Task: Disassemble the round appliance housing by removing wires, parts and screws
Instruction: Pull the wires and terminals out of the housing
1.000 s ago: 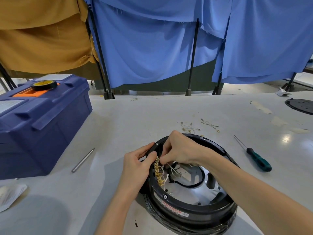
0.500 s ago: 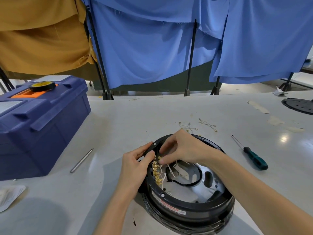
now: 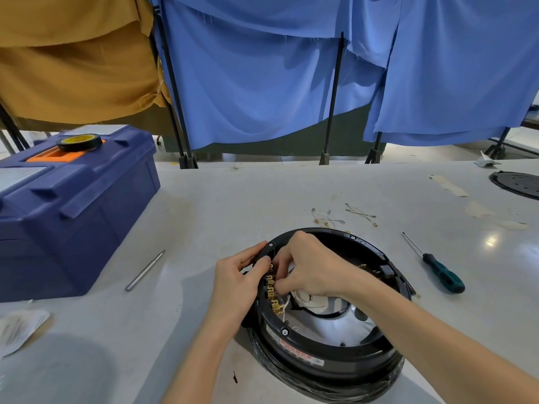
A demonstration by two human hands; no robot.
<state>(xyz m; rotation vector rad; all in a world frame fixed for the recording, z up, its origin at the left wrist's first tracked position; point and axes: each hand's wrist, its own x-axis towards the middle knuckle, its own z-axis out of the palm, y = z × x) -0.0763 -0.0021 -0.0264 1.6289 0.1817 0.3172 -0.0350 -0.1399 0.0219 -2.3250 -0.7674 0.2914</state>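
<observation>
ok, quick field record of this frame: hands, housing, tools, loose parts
left hand: grips housing rim on its left side
right hand: fingertips pinching at the brass terminals inside the rim
housing: flat on table, open side up
screwdriver: right of housing, untouched
metal rod: left, beside toolbox
loose wires: behind housing

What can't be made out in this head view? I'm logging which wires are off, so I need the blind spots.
- Head view: what the right hand pinches at the row of brass terminals is covered by its own fingers.
- Text on the red-and-white label of the round black appliance housing is too small and blurred.
- The black perforated disc is cut by the right edge.
- The left hand hides the housing's left wall.
</observation>
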